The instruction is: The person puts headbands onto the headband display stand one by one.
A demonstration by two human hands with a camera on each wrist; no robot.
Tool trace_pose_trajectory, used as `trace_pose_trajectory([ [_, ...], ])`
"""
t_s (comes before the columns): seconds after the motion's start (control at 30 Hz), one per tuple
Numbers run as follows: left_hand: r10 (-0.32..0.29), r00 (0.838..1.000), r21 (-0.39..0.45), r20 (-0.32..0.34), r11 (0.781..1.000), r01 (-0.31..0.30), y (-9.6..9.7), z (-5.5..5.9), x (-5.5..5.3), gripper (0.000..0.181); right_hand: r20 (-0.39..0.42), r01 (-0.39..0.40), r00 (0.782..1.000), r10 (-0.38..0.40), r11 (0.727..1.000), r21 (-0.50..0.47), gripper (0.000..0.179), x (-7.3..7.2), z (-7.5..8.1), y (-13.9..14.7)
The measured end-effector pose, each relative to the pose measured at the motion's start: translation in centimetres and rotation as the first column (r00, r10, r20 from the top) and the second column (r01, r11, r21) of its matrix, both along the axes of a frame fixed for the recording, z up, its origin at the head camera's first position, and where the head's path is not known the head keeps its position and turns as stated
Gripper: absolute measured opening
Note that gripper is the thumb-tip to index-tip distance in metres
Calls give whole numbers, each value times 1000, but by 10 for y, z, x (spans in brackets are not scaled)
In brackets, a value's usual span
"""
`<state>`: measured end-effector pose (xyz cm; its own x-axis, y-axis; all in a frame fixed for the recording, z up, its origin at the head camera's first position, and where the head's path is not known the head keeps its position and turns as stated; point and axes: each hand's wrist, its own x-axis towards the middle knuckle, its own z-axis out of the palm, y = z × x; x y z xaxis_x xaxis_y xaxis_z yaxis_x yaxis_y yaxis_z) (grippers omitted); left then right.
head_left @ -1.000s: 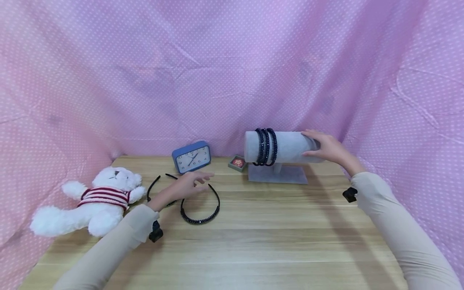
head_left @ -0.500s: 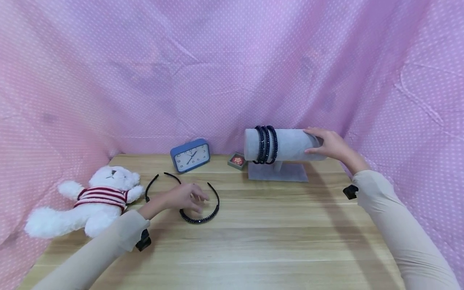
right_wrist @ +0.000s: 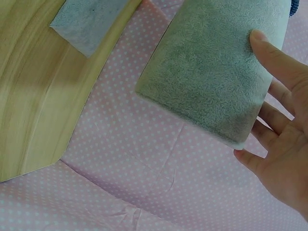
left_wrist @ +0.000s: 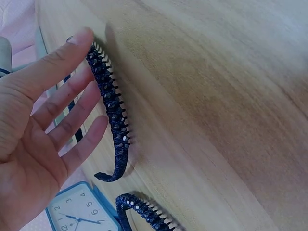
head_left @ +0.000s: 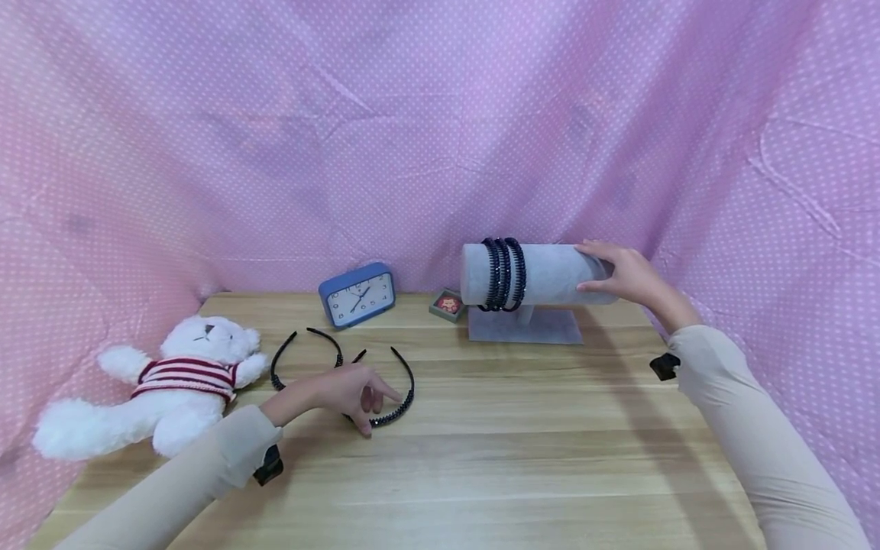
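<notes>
In the head view my left hand (head_left: pixel 349 388) is at the beaded front of a black headband (head_left: pixel 402 406) lying on the table. Its thumb reaches over the near side, and the other fingers lie inside the loop. The left wrist view has these fingers (left_wrist: pixel 83 100) loosely extended along the band, with a gap by the thumb. My right hand (head_left: pixel 631 276) holds the right end of a grey velvet roll stand (head_left: pixel 550 271), thumb in front and fingers over the top and behind. Three dark beaded headbands (head_left: pixel 504 275) hang around the stand's left part.
A second black headband (head_left: pixel 275 373) lies left of the first. Behind it stands a blue clock (head_left: pixel 357 296). A small box with a red picture (head_left: pixel 448 305) sits beside the stand. A white plush bear (head_left: pixel 186 389) lies at the left. Pink dotted cloth (head_left: pixel 440 137) surrounds the wooden table (head_left: pixel 481 473).
My left hand has come back toward the person and down from above the headband to its beaded front. The right hand has stayed on the stand.
</notes>
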<state>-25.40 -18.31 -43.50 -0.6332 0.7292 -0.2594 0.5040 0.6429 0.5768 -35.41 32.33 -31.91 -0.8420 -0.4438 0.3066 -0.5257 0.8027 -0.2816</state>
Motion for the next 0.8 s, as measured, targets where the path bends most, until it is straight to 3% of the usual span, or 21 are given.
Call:
trace_pose_trajectory([
  [0.3,-8,999,23,36,1000,7,1,0,3,57,14,37,999,-37,999,2,77,0,-1,0],
  [0.53,-36,995,12,-93,999,37,5,0,2,55,-4,20,1000,-20,1000,2,77,-3,-3,1],
  [0.8,-5,980,74,-199,997,20,9,10,-4,50,-14,17,1000,-17,1000,-3,77,-1,-3,1],
])
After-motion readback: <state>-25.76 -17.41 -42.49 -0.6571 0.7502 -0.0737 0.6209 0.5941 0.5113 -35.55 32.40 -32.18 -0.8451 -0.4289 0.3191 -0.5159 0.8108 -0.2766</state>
